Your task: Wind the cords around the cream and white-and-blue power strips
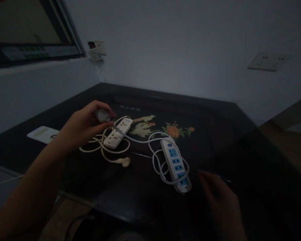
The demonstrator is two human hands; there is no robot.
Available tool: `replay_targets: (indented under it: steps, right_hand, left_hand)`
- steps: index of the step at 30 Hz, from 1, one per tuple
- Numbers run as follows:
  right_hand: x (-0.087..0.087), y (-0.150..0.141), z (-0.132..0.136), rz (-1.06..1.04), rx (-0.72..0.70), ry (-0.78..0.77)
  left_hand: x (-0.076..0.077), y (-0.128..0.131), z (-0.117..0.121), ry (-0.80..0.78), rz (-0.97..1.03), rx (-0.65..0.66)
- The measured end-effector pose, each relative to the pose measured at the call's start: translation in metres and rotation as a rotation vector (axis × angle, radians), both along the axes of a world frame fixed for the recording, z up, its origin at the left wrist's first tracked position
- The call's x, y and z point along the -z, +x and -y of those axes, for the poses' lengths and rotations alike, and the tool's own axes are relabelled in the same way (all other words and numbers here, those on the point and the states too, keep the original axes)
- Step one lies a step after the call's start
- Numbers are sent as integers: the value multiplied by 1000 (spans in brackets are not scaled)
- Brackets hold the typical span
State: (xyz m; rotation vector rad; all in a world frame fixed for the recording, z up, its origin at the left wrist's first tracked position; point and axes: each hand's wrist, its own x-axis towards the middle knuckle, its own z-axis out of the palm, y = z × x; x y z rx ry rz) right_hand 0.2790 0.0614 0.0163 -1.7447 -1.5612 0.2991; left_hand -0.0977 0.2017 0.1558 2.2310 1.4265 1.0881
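Observation:
Raised above the dark tabletop, my left hand (86, 122) is closed around a pale plug (102, 115). From this plug a grey-white cord runs right to a white power strip with blue sockets (177, 165), and loops over and around it. Behind my left hand lies a second, cream power strip (118, 133), its own cord coiled about it. That cord's cream plug (125, 162) rests on the table, nearer to me. My right hand (222, 201) is low on the right, beside the blue-socketed strip and not touching it. Its fingers are loosely extended, with nothing visible in them.
The dark table (145, 180) has a painted flower design (173, 130). A white flat object (43, 133) lies behind my left forearm. Wall sockets are on the right (267, 62) and in the far corner (96, 52), below a window (35, 30) at the left.

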Motion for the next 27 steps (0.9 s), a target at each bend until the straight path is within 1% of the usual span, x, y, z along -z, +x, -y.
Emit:
replay_targets:
  steps: [3, 5, 7, 8, 9, 11, 14, 16, 18, 20, 21, 22, 24, 25, 27]
  right_hand:
    - [-16, -8, -11, 86, -117, 22]
    - [-33, -19, -20, 156, -215, 45]
    - [-51, -36, -32, 231, -334, 120]
    - [-61, -46, -39, 265, -396, 151]
    - [-70, -56, -47, 289, -465, 137]
    - [-86, -79, -65, 310, -582, 160]
    - [-101, -112, -96, 291, -733, 214]
    - [-105, -129, -114, 282, -871, 150]
    - [-106, -140, -127, 293, -1010, 18]
    - [-104, -146, -134, 316, -1141, -109]
    - [-102, -146, -136, 325, -1182, -148]
    - [-100, -145, -137, 333, -1192, -162]
    - [-97, -141, -140, 344, -1112, -125]
    - [-97, -138, -141, 357, -1038, -84]
    - [-99, -132, -144, 399, -890, 7]
  left_hand:
    - [4, -9, 6, 95, -175, 9]
    - [6, -14, 10, 146, -261, 42]
    - [7, -18, 14, 230, -309, 102]
    - [8, -19, 16, 268, -314, 145]
    - [9, -19, 19, 293, -304, 197]
    - [11, -16, 25, 314, -262, 303]
    - [10, -6, 39, 348, -182, 486]
    - [8, 2, 49, 380, -194, 593]
    - [4, 8, 59, 400, -205, 663]
    - [1, 8, 67, 409, -150, 686]
    - [1, 6, 70, 400, -114, 672]
    - [1, 3, 72, 374, -82, 652]
    - [4, -7, 74, 245, -24, 632]
    - [6, -12, 74, 136, 17, 642]
    - [12, -24, 73, -122, 165, 702]
